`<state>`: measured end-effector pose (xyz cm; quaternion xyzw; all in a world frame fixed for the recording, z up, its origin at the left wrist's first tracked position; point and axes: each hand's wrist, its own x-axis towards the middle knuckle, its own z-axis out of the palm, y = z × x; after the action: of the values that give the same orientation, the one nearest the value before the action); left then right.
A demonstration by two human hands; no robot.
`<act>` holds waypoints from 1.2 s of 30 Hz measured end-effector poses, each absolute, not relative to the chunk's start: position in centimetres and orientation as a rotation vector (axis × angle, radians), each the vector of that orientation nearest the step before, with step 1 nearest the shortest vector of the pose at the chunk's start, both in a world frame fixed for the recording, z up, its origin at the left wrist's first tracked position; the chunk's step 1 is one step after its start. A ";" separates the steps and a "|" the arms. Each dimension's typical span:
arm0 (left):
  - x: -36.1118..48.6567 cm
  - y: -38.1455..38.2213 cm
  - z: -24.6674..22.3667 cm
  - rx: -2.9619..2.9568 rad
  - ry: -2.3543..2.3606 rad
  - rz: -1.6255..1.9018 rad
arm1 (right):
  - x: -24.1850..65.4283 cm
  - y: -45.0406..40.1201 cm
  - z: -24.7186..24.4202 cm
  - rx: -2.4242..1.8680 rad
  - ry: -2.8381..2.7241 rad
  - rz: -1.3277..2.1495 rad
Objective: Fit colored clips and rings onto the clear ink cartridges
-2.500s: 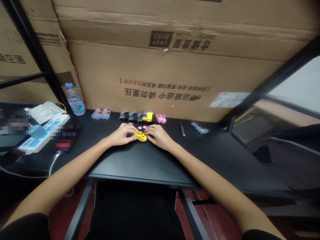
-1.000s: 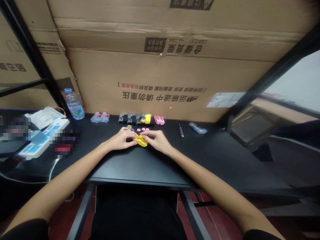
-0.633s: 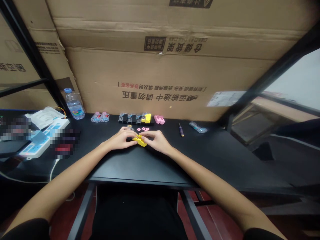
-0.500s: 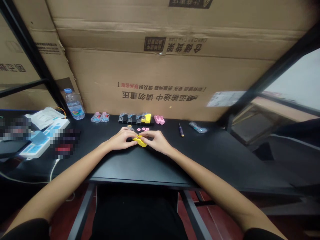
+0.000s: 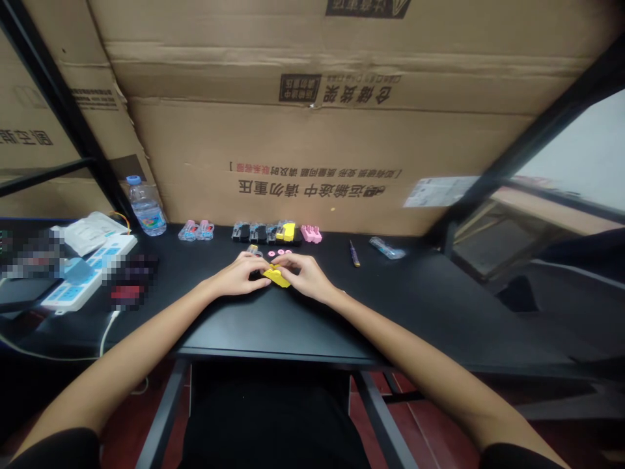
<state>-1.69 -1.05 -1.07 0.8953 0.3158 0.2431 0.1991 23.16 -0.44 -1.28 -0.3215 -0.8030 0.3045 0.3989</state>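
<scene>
Between my two hands, low over the black table, is a small yellow plastic part (image 5: 277, 278). My left hand (image 5: 240, 273) has its fingers closed on the left end of it. Thumb and fingers of my right hand (image 5: 303, 275) pinch its right side. The fingers hide much of its upper side, so its exact kind does not show. Just beyond the hands lie several small pink rings (image 5: 272, 253). A small clear piece (image 5: 253, 249) sits behind my left fingers.
Along the cardboard stand clear-and-pink pieces (image 5: 196, 230), black-and-clear pieces (image 5: 250, 232), a yellow piece (image 5: 286, 231) and a pink part (image 5: 311, 234). Rightward lie a screwdriver (image 5: 354, 254) and a clear packet (image 5: 387, 248). A water bottle (image 5: 147, 207) and power strip (image 5: 88, 273) are left.
The yellow part has turned slightly between my fingers, showing more of its flat side. A dark bit seen by my left fingertips before is now out of sight.
</scene>
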 end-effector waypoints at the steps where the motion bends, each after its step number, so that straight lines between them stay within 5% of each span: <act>1: -1.7 -1.0 -1.1 2.497 0.880 0.695 | 23.2 -0.4 -1.2 -0.828 -2.022 0.777; 20: -3.0 -0.4 0.6 2.338 1.079 1.067 | 23.7 0.0 -0.6 -0.963 -1.708 1.013; 36: -4.6 0.7 -1.2 2.430 1.191 0.600 | 23.8 0.4 -0.8 -0.904 -1.748 1.078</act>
<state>-4.57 0.67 -1.24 0.8616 0.4225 0.2127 0.1839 23.79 0.42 -0.76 -0.3629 -0.7018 0.4329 0.4339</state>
